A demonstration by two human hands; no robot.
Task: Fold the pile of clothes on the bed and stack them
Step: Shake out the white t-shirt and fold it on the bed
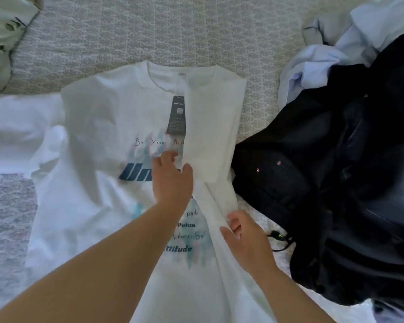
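Bedding filled the frame: a grey patterned bedspread [84, 40] ran across the top and down the left side, and a pale pillow with a leaf print [2, 36] sat in the upper left corner. Below the pillow, at the left edge, a white garment [14, 127] lay flat on the bedspread, touching the left sleeve area of the white printed T-shirt [91, 141].

The T-shirt lay front up in the middle of the bed, neckline pointing away from the person. Its right side was folded inward over the chest, covering part of the printed lettering. A dark hang tag [176, 115] rested on the chest just below the collar, beside the folded edge.

The left hand [170, 178] reached across the print, fingers loosely spread and laid on the fabric, the thumb touching the edge of the folded flap; whether it pinched the cloth could not be told. The right hand [245, 234] sat lower, at the right side of the shirt, its fingers curled and gripping a bunched fold of the white fabric.

To the right, just beside the shirt, a heap of dark clothing [336, 183] covered much of that side of the bed. A light blue garment [331, 52] lay crumpled behind it in the upper right corner.
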